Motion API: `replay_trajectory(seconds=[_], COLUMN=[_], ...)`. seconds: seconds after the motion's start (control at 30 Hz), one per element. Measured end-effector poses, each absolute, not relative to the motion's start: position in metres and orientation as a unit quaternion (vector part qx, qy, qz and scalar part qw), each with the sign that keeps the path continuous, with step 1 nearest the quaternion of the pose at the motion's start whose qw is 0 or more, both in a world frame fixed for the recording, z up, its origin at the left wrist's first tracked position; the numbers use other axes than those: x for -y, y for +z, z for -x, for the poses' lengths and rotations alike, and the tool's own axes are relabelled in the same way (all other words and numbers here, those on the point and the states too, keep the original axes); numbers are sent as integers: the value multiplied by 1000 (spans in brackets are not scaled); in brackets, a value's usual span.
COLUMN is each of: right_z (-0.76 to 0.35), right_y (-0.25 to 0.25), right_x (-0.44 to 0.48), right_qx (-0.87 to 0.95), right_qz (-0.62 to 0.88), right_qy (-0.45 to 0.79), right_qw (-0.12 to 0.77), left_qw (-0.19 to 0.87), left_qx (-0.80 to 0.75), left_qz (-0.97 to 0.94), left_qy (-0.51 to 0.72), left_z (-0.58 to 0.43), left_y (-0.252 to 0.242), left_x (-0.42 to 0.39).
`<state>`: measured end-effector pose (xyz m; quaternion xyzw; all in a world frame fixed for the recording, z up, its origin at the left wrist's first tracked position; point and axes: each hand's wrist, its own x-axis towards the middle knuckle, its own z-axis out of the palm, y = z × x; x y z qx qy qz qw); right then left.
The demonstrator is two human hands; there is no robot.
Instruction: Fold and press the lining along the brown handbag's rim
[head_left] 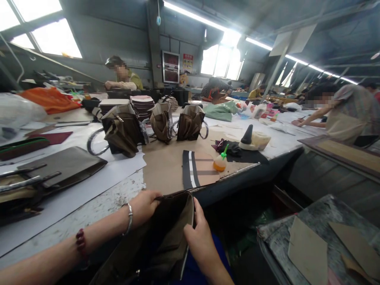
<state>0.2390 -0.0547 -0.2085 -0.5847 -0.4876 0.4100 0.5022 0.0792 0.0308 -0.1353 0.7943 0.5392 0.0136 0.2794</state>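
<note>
One brown bag [168, 233] of soft, matte fabric hangs open just below the near edge of the surface [97, 209], its mouth turned up. The left hand [145, 206] grips the rim on one side, fingers [154, 196] curled and pinching the fabric. The right hand [199, 237] pinches the opposite rim, thumb up along the edge. The left wrist wears one silver bangle [130, 217] and one string of dark red beads [80, 242].

Farther in, on a sheet of tan cardboard [166, 166], lie one rounded striped panel [198, 169] and one small orange glue bottle [220, 161] with a green cap. One black cone [247, 135] stands near the right edge. Three upright brown bags [162, 120] with looped handles stand toward the middle. Flat dark panels [65, 164] lie at the left edge. A red wall poster [187, 62] is too small to read. Two co-workers [344, 113] bend over the surface.
</note>
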Motion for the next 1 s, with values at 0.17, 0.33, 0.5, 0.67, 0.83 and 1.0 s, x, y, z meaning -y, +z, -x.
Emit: replay_trajectory(seconds=[0.17,0.33,0.5,0.67,0.83,1.0], right_z=[-298,-340,-328,-302,-290,-281], right_y=[-185,-177,-210,-212,-217,-222], right_x=[33,29,30,19,2,-7], right_qx=[534,571,636,683,754,823], right_qz=[442,441,600,700,620,504], right_qy=[564,623,450,189,12,20], right_qw=[450,303,183,93,217,260], left_qw=[291,338,339,392,434,458], left_qx=[-500,-479,-476,-450,-429,-415], left_qz=[-815,-810,-811,-801,-792,-786], left_qy=[15,19,-35,-46,-32,-19], left_z=[-69,-76,-99,-113,-106,-97], left_y=[-142,-150,-172,-190,-199,-203], left_x=[-38,-50,-67,-76,-77,-78])
